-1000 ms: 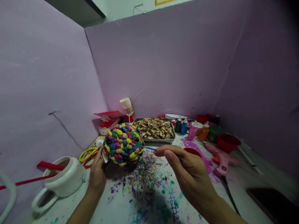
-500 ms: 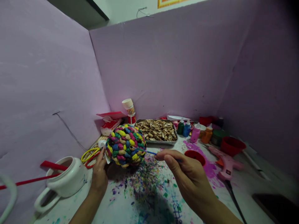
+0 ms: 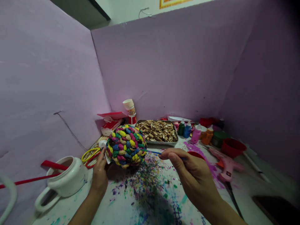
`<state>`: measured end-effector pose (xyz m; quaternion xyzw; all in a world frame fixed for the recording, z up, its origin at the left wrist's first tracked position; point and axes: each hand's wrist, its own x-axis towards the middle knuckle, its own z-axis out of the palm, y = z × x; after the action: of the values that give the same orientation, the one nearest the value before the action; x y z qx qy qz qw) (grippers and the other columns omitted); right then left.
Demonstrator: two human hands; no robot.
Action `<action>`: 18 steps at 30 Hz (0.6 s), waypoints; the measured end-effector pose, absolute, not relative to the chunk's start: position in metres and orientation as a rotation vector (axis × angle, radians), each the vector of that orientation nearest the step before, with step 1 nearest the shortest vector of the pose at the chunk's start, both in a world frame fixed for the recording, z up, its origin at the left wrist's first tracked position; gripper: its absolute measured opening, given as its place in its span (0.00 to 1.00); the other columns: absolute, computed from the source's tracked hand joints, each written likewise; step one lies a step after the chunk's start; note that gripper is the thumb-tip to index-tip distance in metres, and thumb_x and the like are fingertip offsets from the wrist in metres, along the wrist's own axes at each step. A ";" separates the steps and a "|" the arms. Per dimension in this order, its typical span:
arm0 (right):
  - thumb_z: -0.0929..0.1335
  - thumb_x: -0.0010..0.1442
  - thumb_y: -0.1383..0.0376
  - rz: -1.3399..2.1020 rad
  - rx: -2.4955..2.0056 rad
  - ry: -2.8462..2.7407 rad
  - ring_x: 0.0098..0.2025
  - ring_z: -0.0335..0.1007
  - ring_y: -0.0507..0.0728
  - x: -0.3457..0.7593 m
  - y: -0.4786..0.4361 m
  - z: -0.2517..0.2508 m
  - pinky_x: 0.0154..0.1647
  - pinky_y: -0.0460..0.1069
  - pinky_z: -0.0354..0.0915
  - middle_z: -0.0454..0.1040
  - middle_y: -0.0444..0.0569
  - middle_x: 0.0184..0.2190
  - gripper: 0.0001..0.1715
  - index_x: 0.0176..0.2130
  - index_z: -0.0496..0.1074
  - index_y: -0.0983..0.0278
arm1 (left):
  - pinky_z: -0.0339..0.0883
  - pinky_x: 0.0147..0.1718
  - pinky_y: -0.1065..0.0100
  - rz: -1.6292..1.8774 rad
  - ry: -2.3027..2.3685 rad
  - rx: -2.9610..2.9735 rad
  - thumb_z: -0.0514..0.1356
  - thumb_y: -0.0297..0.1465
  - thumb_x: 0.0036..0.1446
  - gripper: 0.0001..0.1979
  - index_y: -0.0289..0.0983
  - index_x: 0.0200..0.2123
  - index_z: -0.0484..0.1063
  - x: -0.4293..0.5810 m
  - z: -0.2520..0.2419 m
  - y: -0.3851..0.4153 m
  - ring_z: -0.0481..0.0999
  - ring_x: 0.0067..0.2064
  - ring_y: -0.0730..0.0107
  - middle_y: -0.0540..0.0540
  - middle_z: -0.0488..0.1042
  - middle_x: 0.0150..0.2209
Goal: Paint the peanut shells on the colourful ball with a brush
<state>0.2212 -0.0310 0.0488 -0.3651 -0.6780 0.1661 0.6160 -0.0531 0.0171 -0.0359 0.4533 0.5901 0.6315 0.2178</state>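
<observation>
A round ball covered in painted peanut shells (image 3: 125,145), in yellow, blue, green, magenta and bare tan, is held just above the paint-spotted table. My left hand (image 3: 100,168) grips its left side, with a white tissue (image 3: 102,144) by the fingers; the fingertips are partly hidden behind the ball. In my right hand (image 3: 189,172) a thin blue paintbrush (image 3: 152,152) is pinched between thumb and fingers. Its tip reaches the ball's right side; whether it touches I cannot tell.
Behind the ball stands a metal tray of peanut shells (image 3: 159,131). Paint bottles (image 3: 187,129), a red bowl (image 3: 233,147) and a pink glue gun (image 3: 226,162) are on the right. A white mug-shaped pot (image 3: 67,178) lies tilted at left, near paper cups (image 3: 129,107).
My right hand has drawn slightly to the right and down, taking the brush tip from the ball's middle toward its right edge. The left hand and ball stay nearly still.
</observation>
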 end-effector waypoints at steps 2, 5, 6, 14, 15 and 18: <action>0.67 0.64 0.66 0.389 -0.817 -1.556 0.30 0.81 0.54 0.220 -0.031 0.049 0.30 0.45 0.75 0.83 0.44 0.28 0.11 0.33 0.79 0.59 | 0.49 0.66 0.57 1.752 1.630 1.238 0.53 0.36 0.57 0.20 0.39 0.50 0.76 -0.052 -0.035 0.017 0.57 0.68 0.59 0.44 0.69 0.62; 0.67 0.63 0.67 0.410 -0.796 -1.565 0.29 0.81 0.53 0.217 -0.031 0.049 0.30 0.44 0.75 0.83 0.44 0.28 0.10 0.34 0.79 0.60 | 0.49 0.66 0.56 1.783 1.590 1.180 0.54 0.37 0.57 0.22 0.39 0.53 0.75 -0.051 -0.039 0.020 0.56 0.69 0.58 0.44 0.68 0.62; 0.67 0.62 0.67 0.415 -0.797 -1.571 0.29 0.81 0.53 0.217 -0.031 0.048 0.29 0.44 0.75 0.83 0.44 0.28 0.10 0.34 0.79 0.60 | 0.49 0.66 0.56 1.788 1.570 1.153 0.54 0.38 0.58 0.23 0.40 0.55 0.73 -0.051 -0.040 0.020 0.55 0.69 0.58 0.45 0.68 0.63; 0.66 0.64 0.66 0.405 -0.838 -1.562 0.30 0.80 0.53 0.219 -0.030 0.046 0.30 0.45 0.74 0.83 0.44 0.27 0.11 0.33 0.78 0.60 | 0.47 0.67 0.57 1.781 1.489 1.092 0.55 0.38 0.59 0.25 0.41 0.59 0.69 -0.054 -0.045 0.022 0.53 0.70 0.60 0.46 0.65 0.65; 0.66 0.64 0.66 0.400 -0.835 -1.561 0.30 0.80 0.53 0.219 -0.030 0.046 0.30 0.45 0.74 0.83 0.44 0.27 0.11 0.33 0.78 0.60 | 0.47 0.67 0.57 1.785 1.494 1.091 0.55 0.37 0.59 0.25 0.41 0.58 0.70 -0.054 -0.045 0.023 0.53 0.70 0.60 0.46 0.65 0.65; 0.66 0.64 0.67 0.373 -0.807 -1.576 0.29 0.80 0.53 0.218 -0.030 0.047 0.30 0.44 0.74 0.83 0.44 0.28 0.11 0.33 0.79 0.60 | 0.48 0.66 0.56 1.802 1.495 1.071 0.54 0.37 0.58 0.25 0.40 0.58 0.70 -0.052 -0.042 0.022 0.55 0.69 0.60 0.45 0.66 0.64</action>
<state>0.2181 -0.0305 0.0470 -0.3505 -0.6847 0.1620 0.6181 -0.0518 0.0223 -0.0416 0.3993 0.5576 0.6719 0.2797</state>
